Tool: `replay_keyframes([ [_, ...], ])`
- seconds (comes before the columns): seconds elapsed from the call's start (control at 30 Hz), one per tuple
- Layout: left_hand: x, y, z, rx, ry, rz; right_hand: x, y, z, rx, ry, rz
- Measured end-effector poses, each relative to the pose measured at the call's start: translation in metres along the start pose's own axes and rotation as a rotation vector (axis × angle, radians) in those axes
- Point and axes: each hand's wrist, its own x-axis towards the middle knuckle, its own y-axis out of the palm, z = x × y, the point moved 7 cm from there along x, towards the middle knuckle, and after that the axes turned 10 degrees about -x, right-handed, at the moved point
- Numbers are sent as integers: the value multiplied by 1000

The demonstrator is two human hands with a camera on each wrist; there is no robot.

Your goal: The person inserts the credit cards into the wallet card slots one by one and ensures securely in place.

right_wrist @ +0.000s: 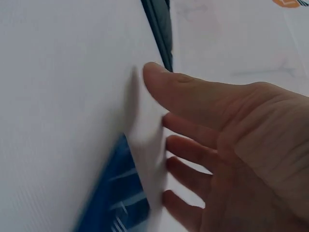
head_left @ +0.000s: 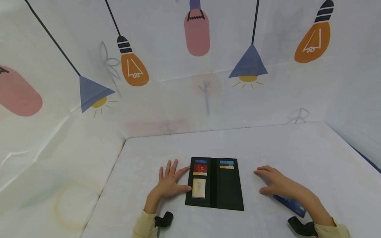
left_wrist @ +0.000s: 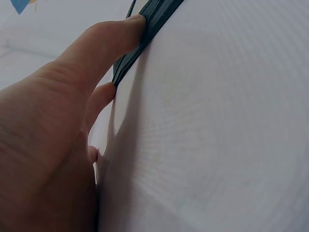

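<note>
A dark wallet (head_left: 227, 190) lies spread flat on the white table, with several cards (head_left: 200, 169) in its slots and a pale card (head_left: 198, 188) in a lower left window. My left hand (head_left: 170, 185) rests beside it, fingers spread, thumb and index fingertip at its left edge. In the left wrist view, the thumb touches the wallet's edge (left_wrist: 154, 21). To the right of the wallet, my right hand (head_left: 276, 181) hovers with loosely bent fingers and nothing between them. Partly under that wrist in the head view lies a blue card or packet (head_left: 290, 205), also seen in the right wrist view.
The white table (head_left: 220, 142) meets a white fabric wall (head_left: 166, 102) printed with lamps and bulbs at the back. More fabric stands at the left and right sides. Black wrist-camera mounts (head_left: 164, 219) sit at both sleeves.
</note>
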Motion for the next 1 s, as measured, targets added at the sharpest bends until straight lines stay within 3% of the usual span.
replay_keyframes([
  [0.2,0,-1,1,-5,-2,-7,-23,-10,-22,53,-25,81],
  [0.37,1,1,2,0,-2,-3,-41,-4,-52,160,-40,159],
  [0.57,2,1,1,7,2,5,-54,6,-66,268,-170,145],
  [0.63,2,0,0,6,0,3,-56,6,-66,228,-189,110],
  [0.8,0,-1,-2,1,-6,-6,-51,-4,-64,18,-141,-18],
  [1.0,1,0,-3,4,-2,-4,-47,-11,-57,20,-89,-54],
])
